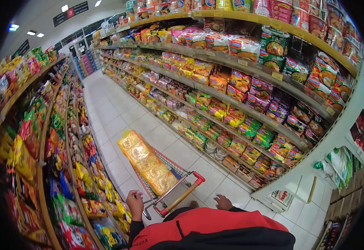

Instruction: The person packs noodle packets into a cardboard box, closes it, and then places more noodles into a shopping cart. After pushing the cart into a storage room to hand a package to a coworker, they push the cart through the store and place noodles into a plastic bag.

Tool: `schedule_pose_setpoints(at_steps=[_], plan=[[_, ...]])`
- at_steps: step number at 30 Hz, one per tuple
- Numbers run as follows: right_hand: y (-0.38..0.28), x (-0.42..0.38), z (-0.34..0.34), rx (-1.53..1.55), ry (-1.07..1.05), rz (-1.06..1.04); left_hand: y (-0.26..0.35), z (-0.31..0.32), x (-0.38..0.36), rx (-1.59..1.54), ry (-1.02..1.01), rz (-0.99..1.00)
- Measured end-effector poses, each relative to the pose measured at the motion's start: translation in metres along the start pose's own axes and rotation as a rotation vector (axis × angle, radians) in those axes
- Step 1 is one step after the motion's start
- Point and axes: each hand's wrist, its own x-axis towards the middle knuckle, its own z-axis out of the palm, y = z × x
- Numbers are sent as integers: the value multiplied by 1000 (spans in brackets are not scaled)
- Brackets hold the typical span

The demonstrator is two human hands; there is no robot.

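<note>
My left hand (135, 201) is just left of the cart's handle end, its fingers curled; whether anything is between them is too small to tell. To the right of the wooden-coloured cart handle (181, 199), my right hand (223, 202) hangs with its fingers spread and nothing in it. The shopping cart (159, 199) stands in front of me, angled to the left. A large yellow see-through pack (145, 160) lies lengthwise on the cart and sticks out past its front.
Shelves (240, 62) full of packaged noodles line the right side. On the left, more shelves (40, 160) hold colourful snack bags. A tiled aisle (111, 106) runs ahead between them. White-green bags (336, 164) and stacked brown goods (348, 191) are at the far right.
</note>
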Motion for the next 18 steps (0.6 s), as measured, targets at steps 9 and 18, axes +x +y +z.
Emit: schedule_pose_setpoints(at_steps=[9,18], plan=[[119,88,-23,-45,-211,476,2,3,172,728,120,37],[26,196,-56,213,148,449,-15,11,330,1143,94,108]])
